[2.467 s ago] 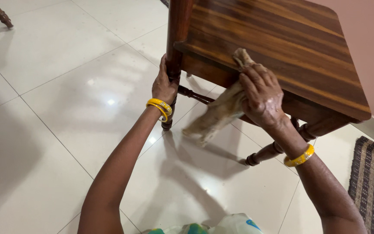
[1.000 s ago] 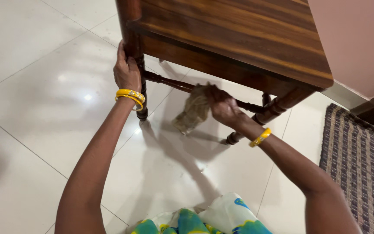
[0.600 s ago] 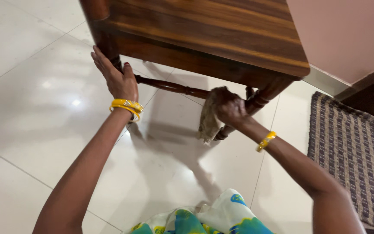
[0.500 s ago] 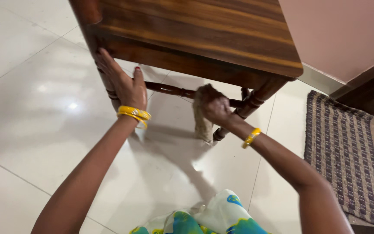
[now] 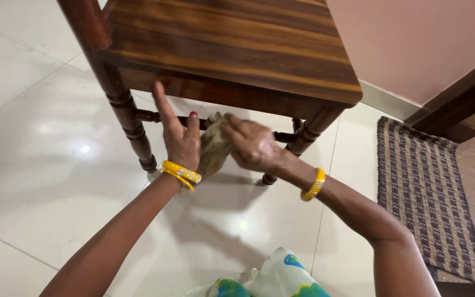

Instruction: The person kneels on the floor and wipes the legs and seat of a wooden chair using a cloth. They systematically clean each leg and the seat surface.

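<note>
The right hand (image 5: 251, 144) is closed around a bunched tan cloth (image 5: 214, 147), gripping it so the wad bears against the dark horizontal rung (image 5: 167, 117) under the wooden table (image 5: 232, 47), seemingly to rub the turned wood there. The left hand (image 5: 180, 140) is spread, fingers straight and pointing up toward the rung, palm lying beside the cloth, apparently steadying it or the rung. Both wrists carry yellow bangles (image 5: 181, 173). The table's carved front leg (image 5: 125, 104) stands just left of the hands on the glossy white tiled floor (image 5: 39, 143); beyond the table, to the right, lies a striped woven mat (image 5: 424, 187) near a pink wall (image 5: 413, 38)
</note>
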